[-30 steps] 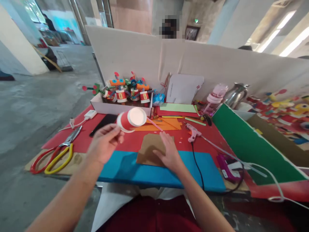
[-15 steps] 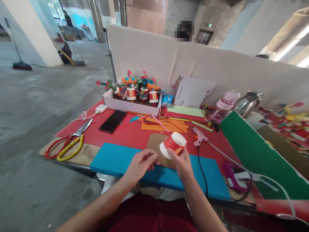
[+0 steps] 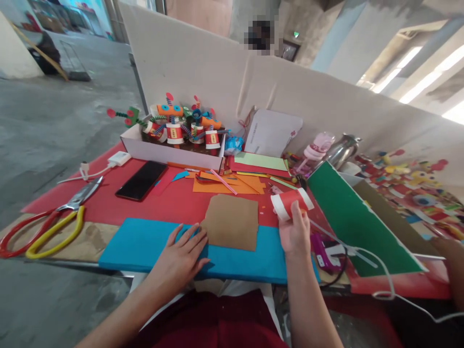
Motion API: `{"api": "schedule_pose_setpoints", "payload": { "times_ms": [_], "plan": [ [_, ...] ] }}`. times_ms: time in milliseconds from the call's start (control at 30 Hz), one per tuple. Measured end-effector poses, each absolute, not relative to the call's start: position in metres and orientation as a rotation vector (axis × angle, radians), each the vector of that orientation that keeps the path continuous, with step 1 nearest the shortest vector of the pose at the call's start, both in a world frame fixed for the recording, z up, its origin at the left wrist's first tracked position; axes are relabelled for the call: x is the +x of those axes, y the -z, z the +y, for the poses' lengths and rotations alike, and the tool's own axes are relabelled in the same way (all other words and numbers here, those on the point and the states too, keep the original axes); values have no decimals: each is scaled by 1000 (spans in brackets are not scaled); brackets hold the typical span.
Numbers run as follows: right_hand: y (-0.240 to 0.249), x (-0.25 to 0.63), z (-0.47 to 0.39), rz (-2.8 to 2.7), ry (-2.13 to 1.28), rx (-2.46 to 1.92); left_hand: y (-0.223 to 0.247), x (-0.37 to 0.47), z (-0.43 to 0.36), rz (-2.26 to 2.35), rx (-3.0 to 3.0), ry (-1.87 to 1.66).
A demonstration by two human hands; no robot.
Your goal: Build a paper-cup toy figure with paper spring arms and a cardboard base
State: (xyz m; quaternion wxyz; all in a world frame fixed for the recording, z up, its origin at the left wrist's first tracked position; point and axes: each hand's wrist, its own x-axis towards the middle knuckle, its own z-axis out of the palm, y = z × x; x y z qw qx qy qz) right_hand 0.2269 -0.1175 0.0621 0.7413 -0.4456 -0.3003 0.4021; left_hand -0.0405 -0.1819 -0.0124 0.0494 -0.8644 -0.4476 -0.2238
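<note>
Gripping a red paper cup point(image 3: 291, 203) with white rims, the right hand point(image 3: 295, 234) has its fingers clamped round the cup's side, holding it on a tilt above the red table cover point(image 3: 174, 200), at about three o'clock from the brown card point(image 3: 232, 221). The left hand point(image 3: 181, 253) lies flat with its fingers spread apart on the blue foam sheet point(image 3: 145, 244), fingertips just beside the brown card's lower left corner at its eight o'clock; it holds nothing. Off at nine o'clock from that hand lie scissors point(image 3: 50, 224) with red and yellow handles. A black phone point(image 3: 142, 180) rests at eleven o'clock from the card, and beyond it a white box point(image 3: 170, 153) carries finished cup figures. Just by the cup, at its four o'clock, sits a pink glue gun point(image 3: 321, 246), partly hidden by the hand.
</note>
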Motion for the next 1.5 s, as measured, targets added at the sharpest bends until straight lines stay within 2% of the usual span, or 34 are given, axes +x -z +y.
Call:
{"api": "schedule_pose_setpoints", "payload": {
  "times_ms": [300,567,767,900,1100,1233,1333,1433,1500],
  "plan": [
    [-55,228,-128,-551,-945,-1068,-16,-11,-151,-1228,-2878,227],
    [-44,209,-176,-635,-1118,-1060,-11,-14,-159,-1145,-2705,437],
    [-52,191,-188,-797,-1136,-1016,-18,12,-163,-1290,-2707,361],
    [-44,192,-191,-956,-1045,-1078,-26,24,-163,-1374,-2729,346],
    [-52,192,-177,-1369,-642,-1305,-30,45,-172,-1290,-2828,411],
    [-58,206,-153,-1239,-648,-1314,-34,36,-165,-1282,-2850,669],
    [-75,228,-133,-1225,-787,-1201,-54,4,-147,-1400,-2702,1208],
    [-104,240,-121,-1406,-986,-1128,-79,-30,-127,-1782,-2487,1738],
    [-121,238,-117,-1577,-1188,-1052,-88,-43,-119,-1999,-2641,1826]
  ]
}}
